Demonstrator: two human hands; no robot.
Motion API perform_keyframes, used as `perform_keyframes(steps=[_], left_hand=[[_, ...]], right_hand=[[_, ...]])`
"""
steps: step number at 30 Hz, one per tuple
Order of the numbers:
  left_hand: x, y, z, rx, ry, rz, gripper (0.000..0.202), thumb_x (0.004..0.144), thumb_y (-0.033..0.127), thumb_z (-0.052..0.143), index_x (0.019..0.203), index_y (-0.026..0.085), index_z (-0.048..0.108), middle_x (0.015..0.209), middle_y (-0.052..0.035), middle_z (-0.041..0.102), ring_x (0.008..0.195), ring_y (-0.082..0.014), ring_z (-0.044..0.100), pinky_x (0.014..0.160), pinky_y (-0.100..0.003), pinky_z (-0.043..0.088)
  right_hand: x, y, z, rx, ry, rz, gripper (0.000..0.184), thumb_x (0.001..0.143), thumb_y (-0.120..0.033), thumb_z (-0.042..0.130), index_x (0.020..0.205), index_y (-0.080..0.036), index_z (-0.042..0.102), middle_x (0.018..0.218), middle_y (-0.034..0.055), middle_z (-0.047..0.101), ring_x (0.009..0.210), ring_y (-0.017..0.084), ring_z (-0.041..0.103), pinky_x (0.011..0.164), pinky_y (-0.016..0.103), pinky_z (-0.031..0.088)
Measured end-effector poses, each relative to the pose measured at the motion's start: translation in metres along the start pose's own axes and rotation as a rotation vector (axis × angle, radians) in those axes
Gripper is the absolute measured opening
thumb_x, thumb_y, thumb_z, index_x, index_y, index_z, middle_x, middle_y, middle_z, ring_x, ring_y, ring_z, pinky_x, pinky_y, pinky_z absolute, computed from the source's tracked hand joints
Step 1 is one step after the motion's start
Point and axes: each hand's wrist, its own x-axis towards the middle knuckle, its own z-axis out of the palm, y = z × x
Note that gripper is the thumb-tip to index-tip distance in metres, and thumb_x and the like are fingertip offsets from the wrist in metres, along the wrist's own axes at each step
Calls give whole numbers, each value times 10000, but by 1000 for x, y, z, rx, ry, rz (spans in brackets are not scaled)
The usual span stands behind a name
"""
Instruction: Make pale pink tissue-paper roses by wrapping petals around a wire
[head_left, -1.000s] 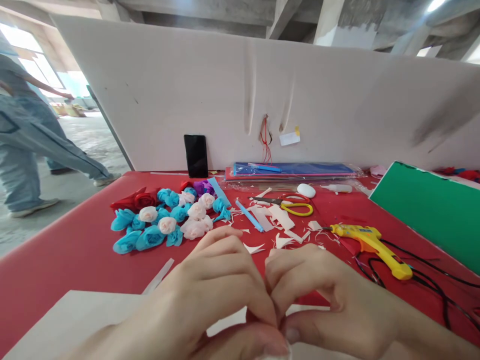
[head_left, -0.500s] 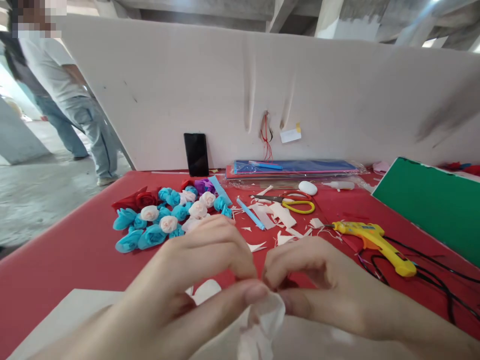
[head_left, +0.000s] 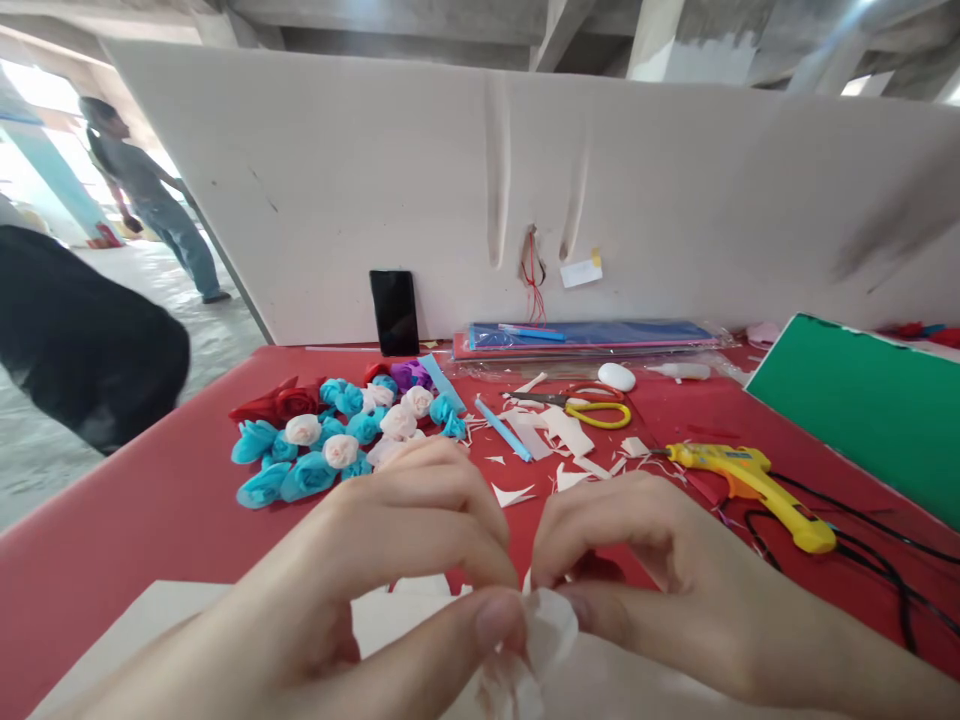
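Low in the middle of the head view, my left hand (head_left: 405, 560) pinches a thin, pale paper piece (head_left: 551, 625) between thumb and fingers. My right hand (head_left: 660, 570) grips the same piece's other edge, its fingertips close to the left ones. The paper looks crumpled and slightly see-through; part of it is hidden behind my left thumb. Under my hands lies a large white sheet (head_left: 135, 625). Past them are white paper scraps (head_left: 566, 432), a light blue pen (head_left: 502, 428) and scissors (head_left: 598, 412) with red and yellow handles.
Blue, white, red and purple paper flowers (head_left: 309, 473) sit at left on the red table (head_left: 82, 560). A yellow glue gun (head_left: 757, 485) with black cables and a green board (head_left: 862, 410) are at right. A phone (head_left: 394, 312) leans on the white panel (head_left: 360, 180). People (head_left: 154, 185) are beyond.
My fingers have shifted slightly on the paper, which has turned a little to the right. In the background the person in white has gone and a dark shape appears at left.
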Motion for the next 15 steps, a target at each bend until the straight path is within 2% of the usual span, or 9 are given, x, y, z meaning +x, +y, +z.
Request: perform_keyframes(steps=[2,6,10,15], left_hand=[[2,1,-2,-44,-71,-40,200,982,271,460,877,287,629,927,47,630,812,-121,599,802,-258,477],[3,4,-4,-85,-176,-181,123,961,287,496,886,321,587,864,87,612,786,-98,608,728,-191,496],[2,6,-3,-70,-189,-207,104,962,282,489,923,320,578,911,77,632,796,-105,613,757,-199,503],[2,6,-1,-20,-152,-212,163,964,346,469,888,298,604,807,42,635,718,-139,619,693,-227,533]], right_hand=[[0,0,0,8,-3,22,101,791,-111,655,692,-125,665,655,-16,600,599,78,496,552,172,390],[-1,1,1,4,-14,61,90,775,-106,649,689,-122,672,671,1,616,621,98,521,569,195,397],[0,2,2,2,-15,91,89,778,-127,653,693,-125,679,669,0,616,620,101,521,567,200,399],[-1,3,3,-9,-14,97,94,782,-113,657,694,-140,678,668,-22,607,619,83,511,573,175,404]])
